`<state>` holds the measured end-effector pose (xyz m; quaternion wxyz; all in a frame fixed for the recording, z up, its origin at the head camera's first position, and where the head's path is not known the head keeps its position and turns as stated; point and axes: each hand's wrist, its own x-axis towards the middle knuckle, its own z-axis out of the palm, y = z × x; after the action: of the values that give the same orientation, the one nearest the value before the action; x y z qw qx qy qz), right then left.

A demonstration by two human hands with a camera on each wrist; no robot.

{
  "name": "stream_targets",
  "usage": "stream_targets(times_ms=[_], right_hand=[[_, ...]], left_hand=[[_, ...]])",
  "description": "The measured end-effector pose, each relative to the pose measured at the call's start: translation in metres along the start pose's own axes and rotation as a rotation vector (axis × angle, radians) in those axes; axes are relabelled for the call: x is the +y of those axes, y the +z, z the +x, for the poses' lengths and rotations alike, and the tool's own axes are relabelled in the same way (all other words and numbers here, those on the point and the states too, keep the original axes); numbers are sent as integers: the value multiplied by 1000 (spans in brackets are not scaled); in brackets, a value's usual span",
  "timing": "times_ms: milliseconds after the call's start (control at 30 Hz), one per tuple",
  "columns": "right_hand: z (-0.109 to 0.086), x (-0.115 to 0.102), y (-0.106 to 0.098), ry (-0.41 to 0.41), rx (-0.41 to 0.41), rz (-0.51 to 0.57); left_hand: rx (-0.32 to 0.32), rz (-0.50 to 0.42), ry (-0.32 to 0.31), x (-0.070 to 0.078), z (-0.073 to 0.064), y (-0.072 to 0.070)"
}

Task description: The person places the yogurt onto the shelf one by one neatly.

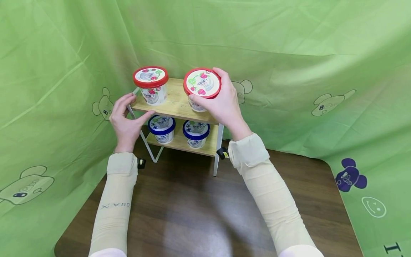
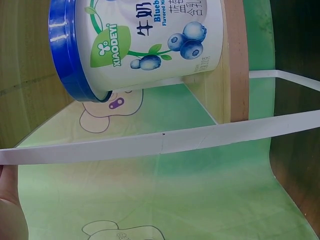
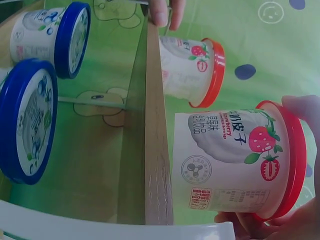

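Observation:
My right hand (image 1: 226, 103) grips a white tub with a red lid (image 1: 203, 84) by its rim, thumb and fingers on opposite sides. Strawberries are printed on this tub (image 3: 235, 155). Its base is at the top board of a small two-tier shelf (image 1: 176, 96); whether it touches the wood, I cannot tell. At that board's left front corner, my left hand (image 1: 126, 123) holds the shelf, thumb along the front edge and fingers by the side. A second red-lidded tub (image 1: 152, 85) stands upright on the top board, just beyond the left hand.
Two blue-lidded blueberry tubs (image 1: 161, 128) (image 1: 196, 134) stand on the lower board. White metal legs (image 1: 218, 150) frame the shelf on a dark wood floor (image 1: 199, 207). Green printed cloth (image 1: 273, 43) hangs behind and on both sides.

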<state>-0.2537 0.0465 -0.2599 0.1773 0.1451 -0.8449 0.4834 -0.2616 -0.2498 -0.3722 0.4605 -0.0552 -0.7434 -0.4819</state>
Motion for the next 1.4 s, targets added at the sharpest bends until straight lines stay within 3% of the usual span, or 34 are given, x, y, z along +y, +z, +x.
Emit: stream_targets(times_ms=[333,567,833,1400], right_hand=[[8,-1,4,69,-68,-13],[10,0,6,63,-104,5],[12,2,7,50,-71,-54],[26,2,2,106,-163,-54]], left_hand=[[0,1,5,-1,0,0],[4,11,-10,-1,0,0],[3,25,-12,-1,3,1],[1,-4,17,5,0,7]])
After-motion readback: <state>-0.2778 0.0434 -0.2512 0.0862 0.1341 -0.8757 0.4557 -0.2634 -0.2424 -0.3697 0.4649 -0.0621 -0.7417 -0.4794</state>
